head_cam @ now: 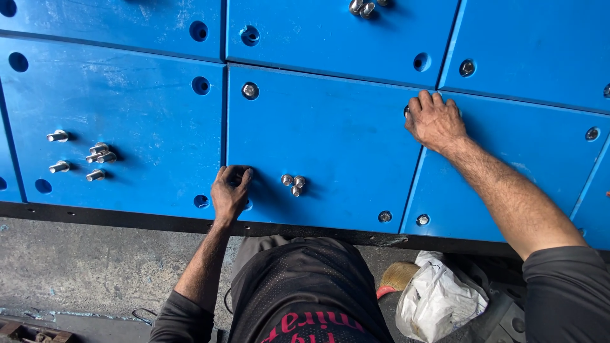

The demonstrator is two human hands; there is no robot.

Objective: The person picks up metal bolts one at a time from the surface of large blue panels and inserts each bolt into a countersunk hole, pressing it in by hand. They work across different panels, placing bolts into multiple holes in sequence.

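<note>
- Blue panels [318, 127] form the surface, set edge to edge, with round holes.
- Loose silver bolts [98, 155] lie at left.
- Three more bolts [293, 183] lie mid-panel.

- Panels [318, 133]: bright blue, scuffed pale
- Bolts [293, 183]: shiny silver
- Floor [82, 267]: mottled grey
- Bag [438, 298]: white
- Shorts [305, 292]: black mesh, red lettering
- Brush [397, 277]: tan bristles, red collar
</note>
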